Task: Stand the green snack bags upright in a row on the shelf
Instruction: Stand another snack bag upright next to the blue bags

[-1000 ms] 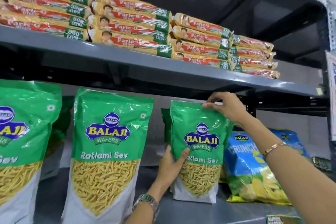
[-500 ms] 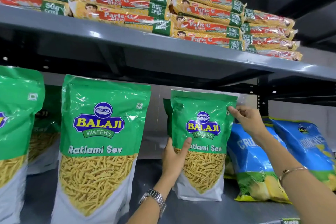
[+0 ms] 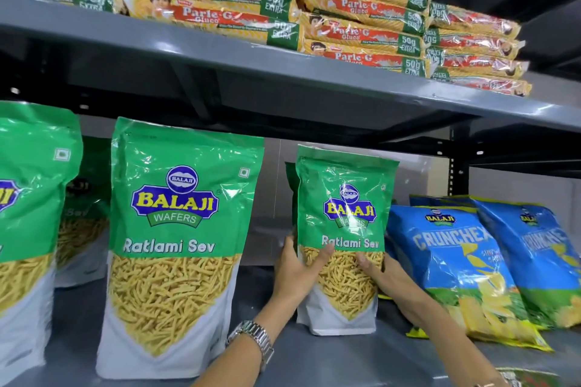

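The small green snack bag (image 3: pixel 344 217) stands upright on the lower shelf (image 3: pixel 314 364), toward the far side; the left hand (image 3: pixel 295 273) holds its left edge, thumb on the front; the right hand (image 3: pixel 382 273) holds its right edge, thumb on the front too. To its left stands a big green bag (image 3: pixel 179 242), nearer and apart from it; another green bag (image 3: pixel 28 229) stands at the far left edge. Just to the right, blue chip bags (image 3: pixel 465 270) lean back. A silver watch (image 3: pixel 253 341) sits on the left wrist. Yellow biscuit packs (image 3: pixel 361 25) lie stacked on the shelf above.
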`<state>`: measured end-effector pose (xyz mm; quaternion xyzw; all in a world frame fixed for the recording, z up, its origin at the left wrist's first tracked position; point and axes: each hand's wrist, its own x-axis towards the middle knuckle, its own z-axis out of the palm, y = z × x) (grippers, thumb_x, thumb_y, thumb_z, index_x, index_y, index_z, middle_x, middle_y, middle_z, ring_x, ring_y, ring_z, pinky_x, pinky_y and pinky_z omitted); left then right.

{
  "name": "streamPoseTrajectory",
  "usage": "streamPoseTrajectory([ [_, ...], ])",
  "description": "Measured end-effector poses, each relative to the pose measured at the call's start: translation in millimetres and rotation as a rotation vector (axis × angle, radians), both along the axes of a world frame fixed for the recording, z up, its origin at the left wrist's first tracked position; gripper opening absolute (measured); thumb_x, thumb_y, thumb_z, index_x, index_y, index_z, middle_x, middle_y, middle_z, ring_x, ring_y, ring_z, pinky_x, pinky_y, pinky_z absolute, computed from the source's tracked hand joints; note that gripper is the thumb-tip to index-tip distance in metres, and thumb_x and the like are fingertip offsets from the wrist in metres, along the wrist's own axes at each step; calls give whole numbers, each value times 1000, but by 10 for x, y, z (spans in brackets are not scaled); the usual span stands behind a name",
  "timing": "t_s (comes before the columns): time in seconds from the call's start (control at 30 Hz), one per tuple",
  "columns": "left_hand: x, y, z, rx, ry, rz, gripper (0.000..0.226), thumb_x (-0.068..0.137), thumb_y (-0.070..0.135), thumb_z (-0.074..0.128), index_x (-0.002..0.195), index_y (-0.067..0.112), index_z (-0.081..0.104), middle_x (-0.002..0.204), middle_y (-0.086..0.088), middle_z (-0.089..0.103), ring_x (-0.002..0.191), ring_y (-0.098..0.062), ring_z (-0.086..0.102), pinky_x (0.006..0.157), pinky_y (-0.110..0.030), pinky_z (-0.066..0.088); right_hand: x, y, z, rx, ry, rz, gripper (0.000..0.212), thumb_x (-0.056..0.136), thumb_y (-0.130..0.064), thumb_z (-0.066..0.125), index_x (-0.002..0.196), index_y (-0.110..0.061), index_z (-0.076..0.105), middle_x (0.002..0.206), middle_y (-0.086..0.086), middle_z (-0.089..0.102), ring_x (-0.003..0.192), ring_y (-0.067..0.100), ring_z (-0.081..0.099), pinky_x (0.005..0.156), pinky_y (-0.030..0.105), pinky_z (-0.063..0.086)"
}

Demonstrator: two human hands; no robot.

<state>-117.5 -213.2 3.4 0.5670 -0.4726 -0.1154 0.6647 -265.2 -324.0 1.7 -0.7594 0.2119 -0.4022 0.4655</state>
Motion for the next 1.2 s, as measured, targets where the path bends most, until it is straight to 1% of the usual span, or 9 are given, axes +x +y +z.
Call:
streamPoseTrajectory([
  [0.17, 48, 4, -126, 100, -17, -77, 78, 53, 64, 70, 116, 26, 44, 122, 4, 59, 107, -12, 55, 87, -26, 43, 42, 31, -141, 104, -86, 86, 94, 33, -66, 82, 112, -25, 55, 108, -4, 72, 95, 10, 70, 72, 17, 56],
  [0.27, 44, 16, -145, 99, -30, -81, 70, 60, 56, 73, 117, 28, 44, 121, 6, 59, 103, -10, 54, 83, -24, 42, 64, 85, -168, 108, -140, 62, 99, 29, -68, 81, 113, -24, 55, 108, -4, 70, 95, 8, 69, 72, 16, 55],
  [0.43, 4, 119, -143, 95, -34, -87, 70, 56, 58, 75, 114, 31, 47, 113, 11, 62, 94, -5, 56, 72, -14, 41, 37, 157, -232, 128, -175, 57, 81, 46, -56, 81, 115, -23, 55, 95, -9, 76, 88, 7, 71, 64, 13, 55],
  [0.5, -32, 180, -149, 95, -42, -83, 72, 49, 65, 72, 110, 36, 45, 108, 14, 60, 91, -3, 55, 67, -11, 40, 6, 190, -257, 150, -188, 65, 82, 44, -56, 84, 114, -25, 56, 101, -7, 75, 92, 9, 71, 65, 15, 56],
  [0.7, -155, 343, -192, 109, -97, -29, 89, 42, 77, 62, 118, 34, 44, 117, 11, 61, 103, -11, 58, 87, -27, 45, -92, 272, -320, 144, -175, 39, 88, 43, -62, 83, 118, -27, 54, 109, -4, 73, 103, 16, 68, 93, 35, 52],
  [0.8, -214, 438, -222, 114, -128, 2, 98, 42, 81, 58, 124, 31, 42, 119, 13, 60, 109, -11, 56, 91, -29, 43, -147, 327, -350, 149, -165, 34, 81, 44, -63, 82, 114, -32, 55, 114, -2, 71, 106, 17, 66, 99, 41, 48],
  [0.93, -259, 530, -240, 114, -130, -1, 107, 41, 83, 56, 132, 30, 37, 133, 4, 55, 124, -21, 50, 102, -39, 42, -217, 421, -353, 126, -140, 10, 82, 42, -65, 82, 112, -32, 55, 112, -3, 71, 103, 14, 67, 95, 36, 49],
  [1.1, -207, 599, -328, 225, -109, -96, 130, 42, 75, 65, 146, 28, 2, 154, 0, 24, 140, -26, 26, 112, -44, 28, -372, 461, -405, 60, 15, 15, 85, 34, -57, 88, 109, -36, 53, 101, -17, 72, 92, -1, 68, 73, 14, 52],
  [1.2, -174, 579, -405, 216, -145, -102, 117, 51, 67, 72, 145, 26, 16, 152, 1, 31, 138, -23, 30, 112, -46, 30, -409, 480, -404, 46, 32, 11, 88, 34, -55, 88, 111, -33, 54, 103, -15, 72, 93, 0, 68, 69, 11, 52],
])
